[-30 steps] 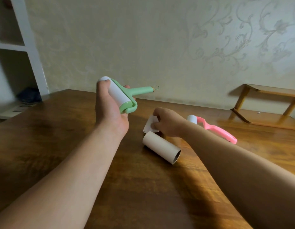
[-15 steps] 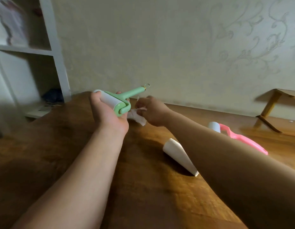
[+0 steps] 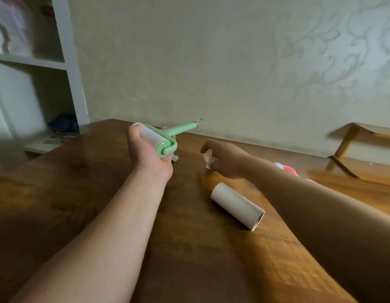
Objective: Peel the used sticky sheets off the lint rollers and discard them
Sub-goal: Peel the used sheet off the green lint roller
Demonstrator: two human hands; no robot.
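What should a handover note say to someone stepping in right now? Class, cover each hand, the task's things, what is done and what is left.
Left hand: holds the green roller up by its drum.
Right hand: pinches a crumpled sheet, apart from the roller.
On the table: spare roll; pink roller mostly hidden behind the right arm.
Done: one sheet off.
Left: discard it; then probably the pink roller.

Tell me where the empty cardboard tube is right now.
In the head view the cardboard tube lies on its side on the wooden table, right of centre, just below the right hand and beside the right forearm.
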